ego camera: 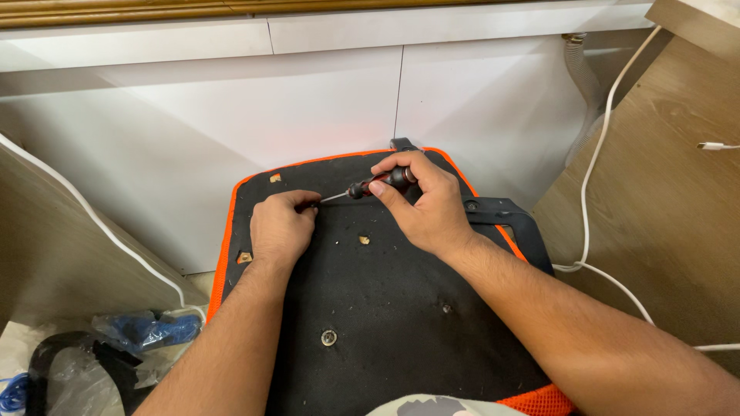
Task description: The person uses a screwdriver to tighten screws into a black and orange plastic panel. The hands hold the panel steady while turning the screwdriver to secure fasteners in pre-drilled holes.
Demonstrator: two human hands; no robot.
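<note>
Your right hand (422,208): centre of the frame, fingers curled and pinching the dark red-and-black handle of a screwdriver (368,186); its thin metal shaft runs leftward.

Your left hand (281,227): just left of centre, fingers bunched together at the shaft's tip, pressed on the pad; whether they pinch a screw, you cannot tell.

Seat pad (385,308): black felt underside with orange mesh edging, filling the lower centre; both hands rest on its upper part; a round metal fitting (329,337) sits lower down; small holes show at its upper left corner and left edge.

Black bracket (509,219): at the pad's right edge, just beside your right wrist.

White cable (592,166): right of the frame, trailing over a wooden board (663,192).

White panels (231,115): across the top.

Blue plastic bag (146,330): lower left corner, with clear wrapping.
</note>
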